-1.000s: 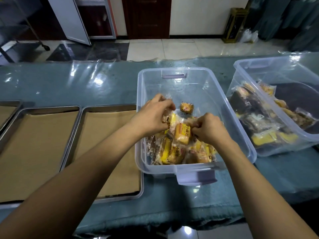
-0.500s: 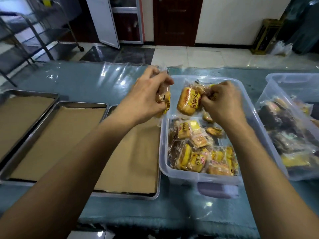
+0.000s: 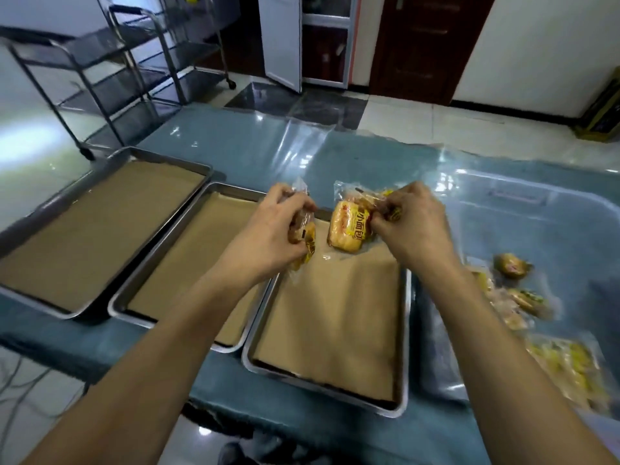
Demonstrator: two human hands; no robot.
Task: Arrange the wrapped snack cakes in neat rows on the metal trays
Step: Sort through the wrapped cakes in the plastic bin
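Observation:
Three metal trays lined with brown paper lie side by side on the blue table: a left tray (image 3: pixel 40 303), a middle tray (image 3: pixel 141 310) and a right tray (image 3: pixel 404 364). Over the far end of the right tray, my left hand (image 3: pixel 268 236) grips a wrapped snack cake (image 3: pixel 307 239) in clear and yellow film. My right hand (image 3: pixel 412 226) pinches the wrapper of another wrapped cake (image 3: pixel 349 229), which hangs just above the paper. Both cakes are in the air, close together.
A clear plastic bin (image 3: pixel 523 209) at the right holds several more wrapped cakes (image 3: pixel 513 266). A metal rack on wheels (image 3: pixel 110 72) stands beyond the table's left end. Clear plastic sheet covers the tabletop.
Both hands lifted a cake each out of the bin and carried them left, over the right tray. The view swung left, bringing all three trays into sight.

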